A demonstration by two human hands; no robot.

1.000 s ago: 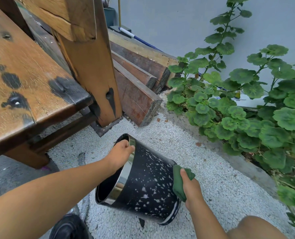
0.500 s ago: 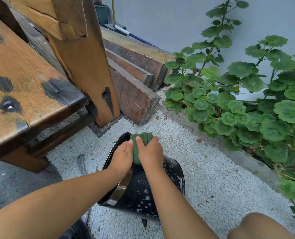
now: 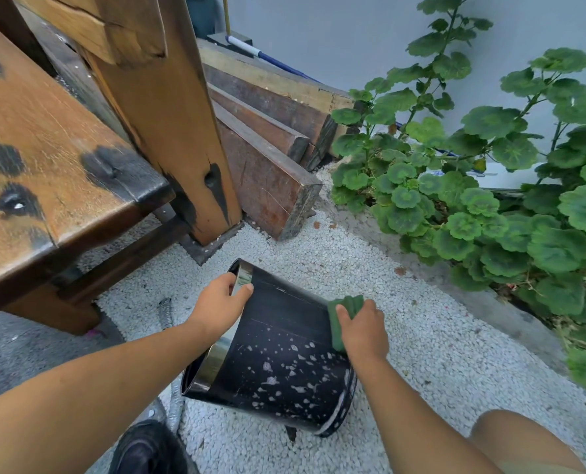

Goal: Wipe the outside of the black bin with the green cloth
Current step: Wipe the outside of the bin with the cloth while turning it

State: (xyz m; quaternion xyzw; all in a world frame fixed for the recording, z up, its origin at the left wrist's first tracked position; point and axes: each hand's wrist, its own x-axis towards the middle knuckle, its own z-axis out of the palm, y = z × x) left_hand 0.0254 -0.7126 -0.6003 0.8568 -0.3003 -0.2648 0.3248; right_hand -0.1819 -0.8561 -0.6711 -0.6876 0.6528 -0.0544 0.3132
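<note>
At the far left, a worn wooden bench [image 3: 45,159] with dark burn-like patches fills the upper corner, its thick upright post [image 3: 172,131] planted on a dark base plate at the edge of the white gravel [image 3: 438,371]. Behind the post, several wooden beams [image 3: 271,165] lie stacked along the pale wall.

Low at the left, a dark shoe [image 3: 148,449] shows at the bottom edge, with a grey corrugated hose [image 3: 173,408] running beside it.

The left hand [image 3: 221,304] is clenched on the upper rim of the black bin [image 3: 281,364], fingers curled inside the opening and thumb pressed on the outer wall just past the shiny metal band. The bin lies tilted on its side on the gravel, its mouth facing left and its base to the right. The upper part of its outer wall looks clean and glossy; the lower part is speckled with white foam spots.

The right hand [image 3: 361,328] grasps the green cloth [image 3: 343,316], folded into a pad, and presses it against the bin's wall near the base end, on the upper side.

At the right, a leafy green plant [image 3: 490,200] spreads along a concrete border. A bare knee [image 3: 510,439] shows in the bottom right corner.
</note>
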